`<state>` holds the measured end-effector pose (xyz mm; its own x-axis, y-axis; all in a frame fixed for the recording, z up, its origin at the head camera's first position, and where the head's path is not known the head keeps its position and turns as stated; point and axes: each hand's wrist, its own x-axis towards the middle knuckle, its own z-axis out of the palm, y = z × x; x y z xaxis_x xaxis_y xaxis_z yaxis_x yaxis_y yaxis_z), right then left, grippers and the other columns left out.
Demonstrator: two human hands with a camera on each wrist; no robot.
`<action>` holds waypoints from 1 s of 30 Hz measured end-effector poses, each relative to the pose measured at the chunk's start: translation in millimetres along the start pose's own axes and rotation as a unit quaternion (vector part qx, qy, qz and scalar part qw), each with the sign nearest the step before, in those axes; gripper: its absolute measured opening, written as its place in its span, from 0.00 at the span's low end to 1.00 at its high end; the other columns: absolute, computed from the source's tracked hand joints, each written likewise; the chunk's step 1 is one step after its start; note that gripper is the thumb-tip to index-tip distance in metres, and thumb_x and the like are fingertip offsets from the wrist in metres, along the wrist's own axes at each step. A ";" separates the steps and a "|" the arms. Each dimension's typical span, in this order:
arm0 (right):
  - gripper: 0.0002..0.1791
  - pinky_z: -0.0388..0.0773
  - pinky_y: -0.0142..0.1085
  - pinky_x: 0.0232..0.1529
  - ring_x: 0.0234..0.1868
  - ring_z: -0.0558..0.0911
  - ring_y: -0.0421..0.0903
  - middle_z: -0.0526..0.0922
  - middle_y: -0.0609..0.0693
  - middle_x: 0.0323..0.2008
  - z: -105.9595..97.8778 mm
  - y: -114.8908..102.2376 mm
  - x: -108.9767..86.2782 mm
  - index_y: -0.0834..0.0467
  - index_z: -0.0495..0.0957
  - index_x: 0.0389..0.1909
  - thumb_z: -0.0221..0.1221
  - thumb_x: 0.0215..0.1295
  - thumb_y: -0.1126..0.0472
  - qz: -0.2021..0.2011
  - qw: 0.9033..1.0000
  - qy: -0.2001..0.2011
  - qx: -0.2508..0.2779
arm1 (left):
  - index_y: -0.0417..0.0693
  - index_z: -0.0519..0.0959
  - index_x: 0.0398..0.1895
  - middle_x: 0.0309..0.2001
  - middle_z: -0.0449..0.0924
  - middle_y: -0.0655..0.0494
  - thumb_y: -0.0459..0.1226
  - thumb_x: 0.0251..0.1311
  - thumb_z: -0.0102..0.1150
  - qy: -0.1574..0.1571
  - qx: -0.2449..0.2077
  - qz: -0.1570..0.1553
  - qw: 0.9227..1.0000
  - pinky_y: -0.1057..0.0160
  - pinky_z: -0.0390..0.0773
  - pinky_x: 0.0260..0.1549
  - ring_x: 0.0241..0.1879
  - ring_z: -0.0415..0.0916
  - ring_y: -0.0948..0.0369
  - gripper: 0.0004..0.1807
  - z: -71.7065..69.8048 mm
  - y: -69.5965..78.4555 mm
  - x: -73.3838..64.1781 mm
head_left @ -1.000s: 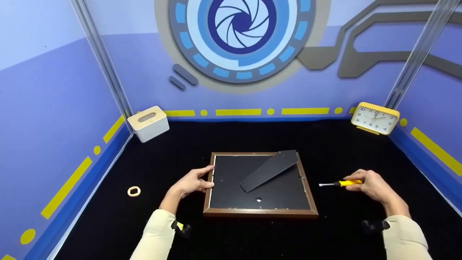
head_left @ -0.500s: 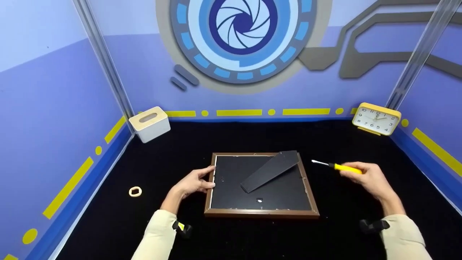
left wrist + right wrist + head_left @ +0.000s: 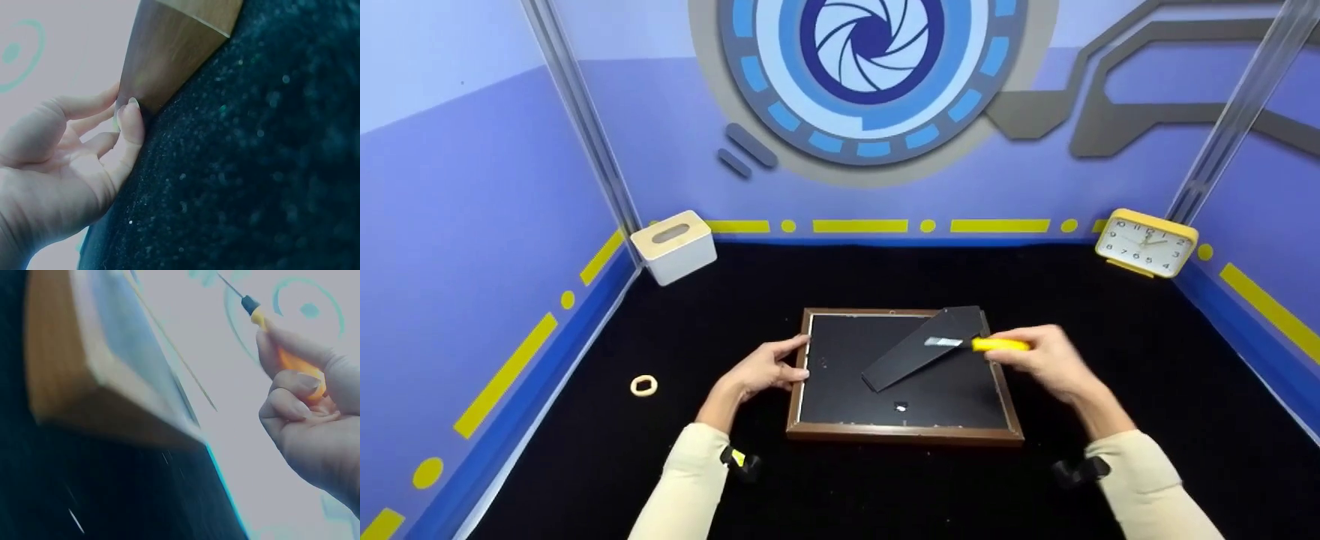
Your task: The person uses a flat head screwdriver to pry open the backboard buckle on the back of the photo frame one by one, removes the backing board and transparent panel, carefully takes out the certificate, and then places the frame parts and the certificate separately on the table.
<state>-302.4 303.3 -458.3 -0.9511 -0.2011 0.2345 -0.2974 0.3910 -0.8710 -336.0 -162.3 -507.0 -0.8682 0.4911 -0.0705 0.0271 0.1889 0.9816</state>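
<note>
A brown wooden picture frame (image 3: 904, 432) lies face down, its black backing board (image 3: 840, 390) upward. Across the backing runs a slanted black easel leg (image 3: 915, 351). My left hand (image 3: 761, 370) holds the frame's left edge between thumb and fingers; the left wrist view has the thumb against the wooden side (image 3: 169, 50). In my right hand (image 3: 1051, 361) is a screwdriver (image 3: 1000, 344) with a yellow handle, gripped in curled fingers. Its blurred shaft points left, over the easel leg in the head view. The right wrist view puts the screwdriver (image 3: 301, 365) above the frame (image 3: 56, 354), apart from it.
To the left on the black cloth lies a small pale ring (image 3: 643, 385). A tissue box (image 3: 675, 251) stands in the back left corner, a yellow clock (image 3: 1146, 244) in the back right. Printed walls enclose the back and sides.
My right hand has lifted the screwdriver and carried it left, from beside the frame to over its right part. The left hand keeps its hold, and the frame has stayed in place.
</note>
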 end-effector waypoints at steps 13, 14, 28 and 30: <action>0.08 0.76 0.32 0.33 0.31 0.77 0.45 0.83 0.52 0.31 94.9 -48.5 37.7 0.67 0.85 0.35 0.70 0.54 0.69 0.031 0.994 -0.089 -0.062 | 0.43 0.49 0.80 0.25 0.81 0.50 0.30 0.48 0.77 -0.032 0.064 -0.005 0.997 0.68 0.78 0.30 0.25 0.78 0.64 0.59 -3.7 -0.7 -1.1; 0.07 0.76 0.33 0.34 0.32 0.77 0.45 0.83 0.52 0.31 100.4 -50.8 40.6 0.67 0.85 0.34 0.70 0.54 0.69 0.035 0.993 -0.091 -0.065 | 0.43 0.49 0.80 0.23 0.81 0.51 0.31 0.48 0.78 -0.030 0.072 -0.006 0.997 0.68 0.78 0.30 0.24 0.78 0.64 0.59 -2.4 0.1 -0.6; 0.07 0.75 0.34 0.36 0.31 0.76 0.45 0.82 0.51 0.29 157.3 -66.0 79.5 0.66 0.82 0.30 0.71 0.52 0.71 0.052 0.989 -0.103 -0.093 | 0.43 0.50 0.80 0.19 0.80 0.55 0.33 0.48 0.78 0.005 0.114 -0.006 0.993 0.66 0.78 0.26 0.20 0.76 0.64 0.59 4.8 7.6 0.9; 0.06 0.75 0.33 0.35 0.30 0.76 0.45 0.81 0.51 0.28 162.3 -63.8 81.7 0.66 0.82 0.29 0.71 0.52 0.72 0.059 0.989 -0.103 -0.090 | 0.43 0.49 0.80 0.19 0.80 0.54 0.32 0.48 0.78 0.008 0.114 -0.008 0.993 0.66 0.78 0.25 0.19 0.76 0.63 0.60 6.2 6.2 1.2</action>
<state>-347.6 116.2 -453.6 -0.9487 -0.3151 0.0271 -0.2128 0.5726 -0.7917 -333.8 -155.3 -502.1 -0.8769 0.4737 -0.0821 0.1224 0.3851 0.9147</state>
